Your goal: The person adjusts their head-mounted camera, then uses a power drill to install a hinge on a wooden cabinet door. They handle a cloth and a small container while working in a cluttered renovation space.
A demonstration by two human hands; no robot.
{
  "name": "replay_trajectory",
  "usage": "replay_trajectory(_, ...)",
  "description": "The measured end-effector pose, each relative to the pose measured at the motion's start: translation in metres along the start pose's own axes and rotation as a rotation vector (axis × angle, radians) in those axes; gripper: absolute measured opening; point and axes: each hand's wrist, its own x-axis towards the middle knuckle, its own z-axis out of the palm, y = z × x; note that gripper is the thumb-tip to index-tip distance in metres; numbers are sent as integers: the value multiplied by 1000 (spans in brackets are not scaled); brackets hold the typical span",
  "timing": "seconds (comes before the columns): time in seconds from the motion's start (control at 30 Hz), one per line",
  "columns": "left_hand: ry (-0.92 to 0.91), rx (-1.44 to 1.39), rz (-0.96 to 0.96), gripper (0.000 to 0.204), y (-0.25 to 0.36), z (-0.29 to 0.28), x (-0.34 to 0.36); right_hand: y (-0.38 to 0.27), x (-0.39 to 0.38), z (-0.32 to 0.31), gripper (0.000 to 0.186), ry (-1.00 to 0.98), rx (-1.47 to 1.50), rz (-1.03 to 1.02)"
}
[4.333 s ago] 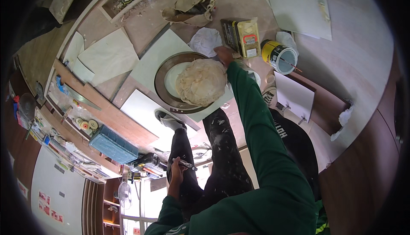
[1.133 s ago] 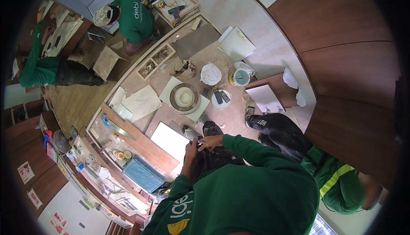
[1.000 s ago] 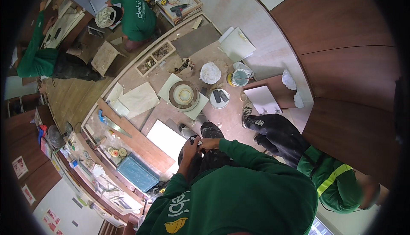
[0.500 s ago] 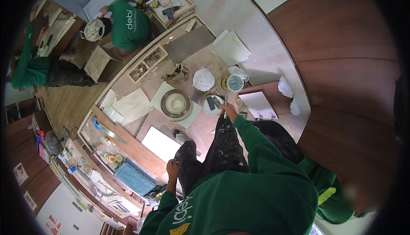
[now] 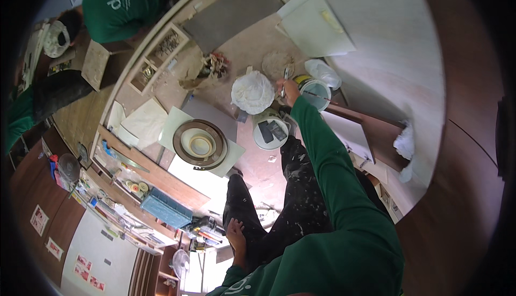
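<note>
My right hand (image 5: 289, 89) reaches far forward to the floor and is shut on a thin metal tool (image 5: 283, 79), right beside a small paint bucket (image 5: 317, 90). A crumpled white plastic bag (image 5: 252, 91) lies just left of that hand. Below it stands a white bucket (image 5: 270, 130) with dark pieces inside. My left hand (image 5: 236, 235) rests flat on my dark, paint-spattered trouser leg and holds nothing. My green sleeve runs from the lower edge up to the right hand.
A round brown pan (image 5: 200, 144) with a white ring sits on a pale tile. A grey tile (image 5: 234, 11) and white tile (image 5: 314, 24) lie farther off. A wooden compartment tray (image 5: 156, 62), blue crate (image 5: 165, 210) and a person in green (image 5: 121, 3) are at left.
My hands were together near my lap; now the right arm has stretched out to the small bucket with the tool, the left hand stays on my leg, and the view has dropped closer.
</note>
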Motion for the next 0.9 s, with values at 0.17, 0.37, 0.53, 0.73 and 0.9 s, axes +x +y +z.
replay_trajectory(0.17,124,124,-37,33,33,27,-3,12,47,18,21,139,120,220)
replay_trajectory(0.37,185,114,-76,31,33,18,8,64,123,0,41,192,339,261)
replay_trajectory(0.53,201,184,-67,29,30,14,9,58,145,7,33,191,298,350)
replay_trajectory(0.73,188,165,-61,29,34,11,8,9,100,13,23,272,400,332)
replay_trajectory(0.9,96,150,17,28,20,3,6,-64,5,0,24,-52,355,147)
